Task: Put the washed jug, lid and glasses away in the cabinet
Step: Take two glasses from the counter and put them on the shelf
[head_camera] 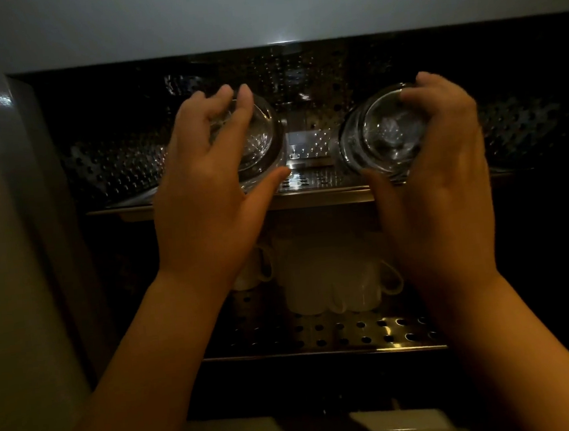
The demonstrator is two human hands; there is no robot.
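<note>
A: Head view shows both arms raised into a dark cabinet. Which step is this?

B: Shelving the glasses, I'd judge. The left hand (205, 188) grips one glass (255, 138) and the right hand (441, 174) grips the other glass (382, 134), both held on their sides with the round ends facing the camera, right over the front of the upper shelf (319, 196).

A: How are the hands set?

B: Each is curled round its glass, fingers over the top, thumb underneath. Neither is spread wide. I cannot tell whether either glass touches the shelf.

A: What does the next move call for?

B: Probably tipping each glass so it stands, then setting it down on the perforated metal ahead of the hands, the two kept apart so they don't knock. It is dim, so the shelf edge needs care.

A: Anything below the hands?

B: White cups (333, 279) stand on the lower shelf (326, 351), between the two wrists.

A: The jug and lid?

B: Not visible here.
</note>
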